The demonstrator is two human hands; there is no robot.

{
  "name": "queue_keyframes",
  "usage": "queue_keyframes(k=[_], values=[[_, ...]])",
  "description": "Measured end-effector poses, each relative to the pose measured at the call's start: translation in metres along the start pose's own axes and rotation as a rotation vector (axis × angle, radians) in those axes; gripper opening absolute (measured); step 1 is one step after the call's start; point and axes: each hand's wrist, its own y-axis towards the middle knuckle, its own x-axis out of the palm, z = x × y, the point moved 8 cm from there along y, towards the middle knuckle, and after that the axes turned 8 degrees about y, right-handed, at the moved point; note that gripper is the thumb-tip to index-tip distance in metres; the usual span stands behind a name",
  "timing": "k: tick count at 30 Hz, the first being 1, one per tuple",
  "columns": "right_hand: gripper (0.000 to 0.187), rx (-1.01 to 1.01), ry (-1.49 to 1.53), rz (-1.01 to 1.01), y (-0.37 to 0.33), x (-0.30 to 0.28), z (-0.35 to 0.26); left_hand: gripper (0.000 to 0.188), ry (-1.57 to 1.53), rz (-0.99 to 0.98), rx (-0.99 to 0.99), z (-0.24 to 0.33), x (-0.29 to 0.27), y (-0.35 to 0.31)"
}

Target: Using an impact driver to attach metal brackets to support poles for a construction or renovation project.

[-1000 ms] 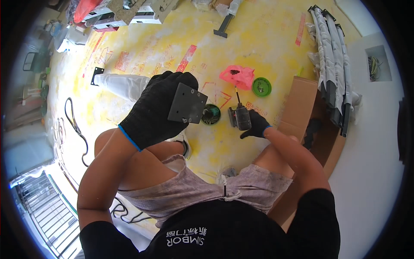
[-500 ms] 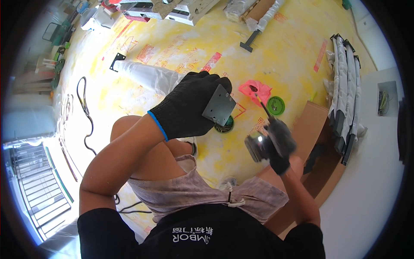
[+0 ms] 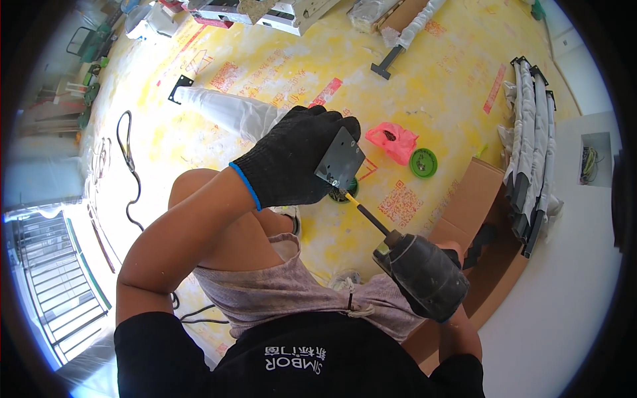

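Note:
My left hand [image 3: 292, 159], in a black glove with a blue cuff, is closed round the end of a film-wrapped post [image 3: 229, 114]. A dark square metal plate [image 3: 341, 159] with small holes caps that end. My right hand, largely hidden, grips a black power drill [image 3: 428, 273]. Its long bit [image 3: 373, 220] has a yellow tip that reaches the plate's lower corner, where small screws or holes show. Whether it touches cannot be told. Below the plate, a round green tub [image 3: 344, 193] of small dark pieces is partly covered.
Beyond the drill lie a pink plastic bag [image 3: 393, 142] with dark bits and a green round dish [image 3: 423, 163]. An open cardboard box [image 3: 470, 199] stands at my right. Several wrapped posts [image 3: 531, 146] lean by the wall. A black cable [image 3: 131, 166] runs along the left.
My right hand has swung the drill left and nearer me; its bit has gone from the pink bag to the plate's lower corner. My left hand has barely moved.

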Motion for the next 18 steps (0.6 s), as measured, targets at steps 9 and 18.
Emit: queue_keyframes(k=[9, 18], values=[[0.015, 0.0, -0.027, -0.047, 0.002, 0.003, -0.006, 0.044, 0.021, -0.003, 0.017, -0.001, 0.005, -0.002], [0.029, -0.054, -0.201, -0.13, -0.005, -0.002, -0.019, 0.04, 0.011, 0.034, 0.023, -0.003, 0.014, -0.004]])
